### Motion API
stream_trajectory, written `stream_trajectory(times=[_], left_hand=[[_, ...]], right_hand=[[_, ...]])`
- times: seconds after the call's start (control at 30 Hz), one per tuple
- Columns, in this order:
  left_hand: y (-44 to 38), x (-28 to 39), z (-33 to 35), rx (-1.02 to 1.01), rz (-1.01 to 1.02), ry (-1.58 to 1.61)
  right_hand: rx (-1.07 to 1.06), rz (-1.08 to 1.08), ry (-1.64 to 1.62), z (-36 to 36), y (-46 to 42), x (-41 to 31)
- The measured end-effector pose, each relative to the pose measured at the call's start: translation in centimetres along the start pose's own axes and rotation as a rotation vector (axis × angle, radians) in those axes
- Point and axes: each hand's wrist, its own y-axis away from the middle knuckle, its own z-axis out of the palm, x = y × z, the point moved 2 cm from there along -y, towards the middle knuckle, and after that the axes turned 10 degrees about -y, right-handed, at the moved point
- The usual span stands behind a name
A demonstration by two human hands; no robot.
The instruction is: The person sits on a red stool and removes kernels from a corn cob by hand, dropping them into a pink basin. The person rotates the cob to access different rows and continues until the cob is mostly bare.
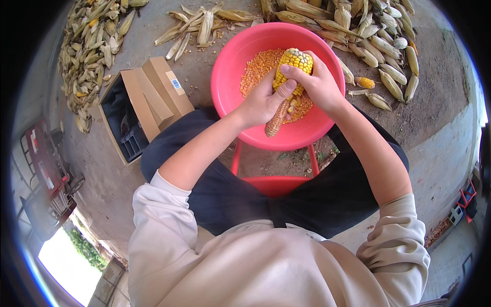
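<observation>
A yellow corn ear (294, 63) is gripped between both of my hands above a pink plastic basin (226, 80). My left hand (264, 98) wraps its lower left side, thumb pressed on the kernels. Around its right side closes my right hand (320, 82), the thumb lying across the front. Below the ear, a bare brown corncob (277, 121) slants down to the left; it touches my hands, and which one holds it I cannot tell. Loose corn kernels (261, 65) cover part of the basin's bottom.
Unhusked corn ears (383, 46) are heaped beyond the basin at the right. Stripped husks (205, 27) lie on the ground ahead, with a larger husk pile (99, 38) at far left. An open cardboard box (140, 99) stands by my left knee. Red legs (236, 157) show under the basin.
</observation>
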Motion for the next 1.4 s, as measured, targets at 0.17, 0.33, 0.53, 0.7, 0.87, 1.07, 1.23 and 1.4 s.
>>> stream_trajectory(times=[0.17,0.33,0.53,0.7,0.87,1.07,1.23,1.4], left_hand=[[1.0,0.2,0.0,-0.016,0.124,-0.119],[1.5,0.9,-0.6,-0.077,0.142,-0.100],[1.6,1.2,-0.8,-0.082,0.135,0.005],[0.0,1.2,-1.6,-0.072,0.072,0.049],[0.4,0.2,-0.6,0.034,0.094,-0.247],[0.8,-0.3,-0.3,-0.040,0.072,-0.204],[0.2,0.4,-0.6,-0.053,-0.026,0.030],[-0.2,0.0,-1.2,0.039,-0.106,0.239]], right_hand=[[-0.059,-0.057,-0.155,0.7,0.3,-0.5],[-0.127,-0.083,-0.237,0.7,0.4,-1.0],[-0.102,0.027,-0.243,-0.1,0.6,-1.9],[-0.037,-0.088,-0.135,0.4,0.7,-2.0],[0.140,-0.092,-0.196,1.3,1.6,-1.3],[0.076,0.155,-0.236,0.5,0.6,-0.7],[0.146,0.262,-0.315,0.6,0.6,-0.9],[0.102,0.192,-0.351,0.9,0.4,0.0]])
